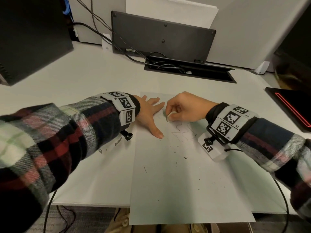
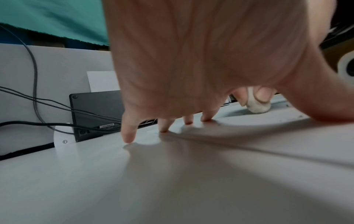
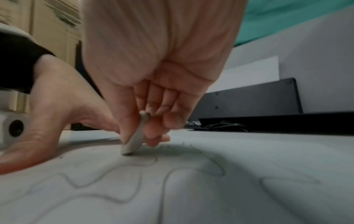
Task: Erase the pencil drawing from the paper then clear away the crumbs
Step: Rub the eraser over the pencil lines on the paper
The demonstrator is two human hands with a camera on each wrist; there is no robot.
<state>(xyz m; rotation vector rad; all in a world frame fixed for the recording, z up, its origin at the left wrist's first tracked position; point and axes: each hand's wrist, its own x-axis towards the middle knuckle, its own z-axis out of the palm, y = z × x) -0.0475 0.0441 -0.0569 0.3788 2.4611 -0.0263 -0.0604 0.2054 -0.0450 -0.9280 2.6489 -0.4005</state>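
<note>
A sheet of paper [image 1: 185,182] lies on a white desk [image 1: 84,78], its near edge hanging over the desk's front edge. The left hand [image 1: 148,113] lies flat with fingers straight and spread, pressing the paper's far left part; in the left wrist view the fingertips [image 2: 127,138] touch down, the little finger on the desk just beside the paper's edge, and the thumb [image 1: 157,132] lies on the sheet, pointing toward the person.

The right hand [image 1: 183,106] pinches a small white eraser [image 1: 170,116] between thumb and curled fingers. In the right wrist view the eraser [image 3: 135,136] stands tilted on its lower end, touching the paper just at the far edge of the drawing [image 3: 134,181]. The left wrist view shows the same eraser [image 2: 257,104] on the sheet, between the left hand's fingers and thumb.

The drawing [image 1: 181,130] is a faint wavy pencil outline on the far half of the paper, near the right wrist; what it depicts cannot be told. Dark crumbs [image 1: 186,158] lie scattered over the middle and near right part of the sheet, well apart from each other.

Beyond the paper, a black panel [image 1: 161,34] leans against the wall, with cables [image 1: 104,31] running to a slot [image 1: 190,71] in the desk. A dark box [image 1: 30,39] stands at far left, and a black item with a red line [image 1: 292,106] lies at right.
</note>
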